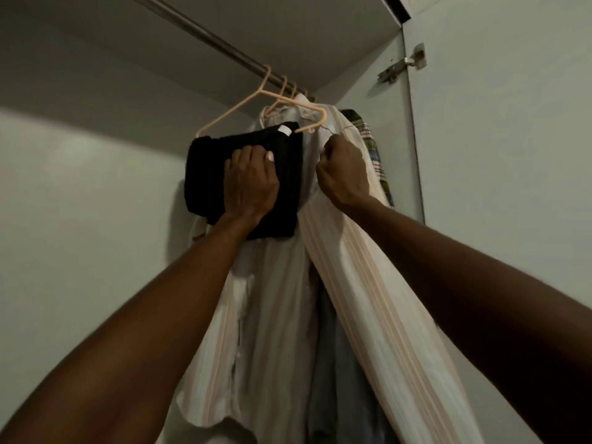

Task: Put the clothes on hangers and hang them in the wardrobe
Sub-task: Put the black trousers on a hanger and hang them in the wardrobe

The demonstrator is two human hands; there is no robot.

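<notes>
A: Where is the garment now?

B: The folded black garment [246, 184] hangs over the bar of the front peach hanger [256, 104], whose hook sits on the wardrobe rail [205, 33] at about twelve o'clock from the hands; the left hand [251, 184] lies on the black cloth with its fingers [256, 155] curled over the upper fold, grasping it.

A: And the other hand?

B: The right hand [342, 174], at three o'clock of the black garment, has its fingers clenched on the shoulder of the striped shirt [368, 283], holding it aside; the plaid shirt [371, 145] hangs further off at two o'clock, near the door hinge [403, 64].

A: What might go wrong?

B: In my view the black cloth sits mostly to the left end of the bar; released like that, it could slide, tip the hanger, and drop to the wardrobe floor; a downward tug might also lift the hook off the rail.

A: And the striped shirt?

B: Let go suddenly, it could swing back and snag the hanger's open right tip; pulled harder, it might slip off its own hanger.
</notes>
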